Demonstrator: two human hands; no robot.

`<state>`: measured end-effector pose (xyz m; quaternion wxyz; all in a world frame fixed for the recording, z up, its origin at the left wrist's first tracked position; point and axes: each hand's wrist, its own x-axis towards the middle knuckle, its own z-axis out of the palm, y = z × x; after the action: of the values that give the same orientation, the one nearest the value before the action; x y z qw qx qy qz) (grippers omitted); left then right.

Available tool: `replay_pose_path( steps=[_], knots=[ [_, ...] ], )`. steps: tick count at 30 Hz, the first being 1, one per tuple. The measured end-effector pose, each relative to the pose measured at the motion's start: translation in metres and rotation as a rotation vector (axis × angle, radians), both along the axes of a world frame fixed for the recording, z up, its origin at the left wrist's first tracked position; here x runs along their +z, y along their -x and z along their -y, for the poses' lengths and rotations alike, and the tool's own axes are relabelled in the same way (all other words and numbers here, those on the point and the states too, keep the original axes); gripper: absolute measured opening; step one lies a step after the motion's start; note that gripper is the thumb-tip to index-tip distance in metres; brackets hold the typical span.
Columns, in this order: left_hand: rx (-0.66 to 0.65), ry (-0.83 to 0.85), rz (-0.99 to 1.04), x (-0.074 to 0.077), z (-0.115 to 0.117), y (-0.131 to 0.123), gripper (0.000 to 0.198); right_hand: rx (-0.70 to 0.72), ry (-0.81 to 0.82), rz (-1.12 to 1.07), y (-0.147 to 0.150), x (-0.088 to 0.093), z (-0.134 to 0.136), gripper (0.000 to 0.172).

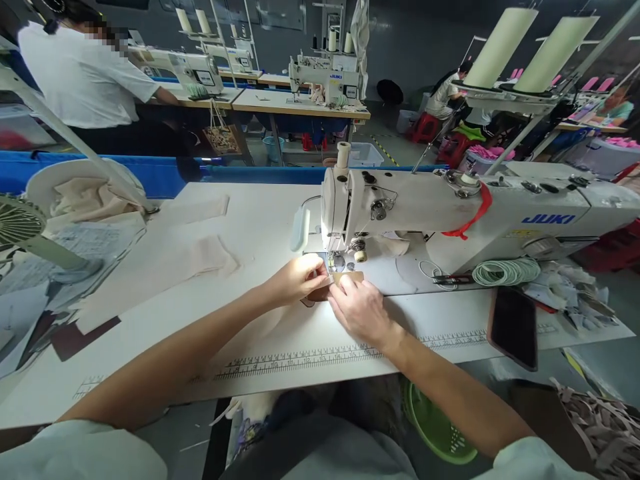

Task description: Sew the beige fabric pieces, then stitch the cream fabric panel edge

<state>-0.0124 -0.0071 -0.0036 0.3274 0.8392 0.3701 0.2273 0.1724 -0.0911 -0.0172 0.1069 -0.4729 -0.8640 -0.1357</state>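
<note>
A white sewing machine [395,203] stands on the table, its presser foot [331,262] and needle area just ahead of my hands. A small tan and brown fabric piece [350,275] lies at the foot, partly covered by my fingers. My left hand [301,277] pinches its left edge between thumb and fingers, close beside the foot. With fingers bent and held together, my right hand [363,312] grips and presses the near right side of the piece. The fingertips hide most of the fabric's lower part.
Pale fabric pieces [210,257] lie to the left, near a small green fan [23,223] and papers. On the right are a phone [513,328], a coil of pale green cord [506,271], dark-handled snips [453,279] and fabric scraps [570,293]. A co-worker [85,77] sits beyond.
</note>
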Motion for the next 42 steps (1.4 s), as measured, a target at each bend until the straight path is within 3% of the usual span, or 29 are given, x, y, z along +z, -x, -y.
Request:
replay_pose_path(
  steps=[10,18,29,42],
  knots=[
    [0.036,0.094,-0.049,-0.007,0.001,0.009,0.027,0.002,-0.005,-0.019,0.002,0.000,0.002,0.024],
    [0.080,0.402,-0.029,-0.004,-0.010,0.002,0.024,-0.010,0.010,-0.061,-0.002,0.002,0.002,0.021],
    [0.024,0.518,-0.123,0.006,-0.034,-0.005,0.020,-0.063,0.058,-0.105,-0.009,0.005,-0.001,0.017],
    [-0.018,0.506,-0.068,0.000,-0.034,-0.002,0.022,-0.060,0.100,-0.111,-0.010,0.009,0.000,0.016]
  ],
)
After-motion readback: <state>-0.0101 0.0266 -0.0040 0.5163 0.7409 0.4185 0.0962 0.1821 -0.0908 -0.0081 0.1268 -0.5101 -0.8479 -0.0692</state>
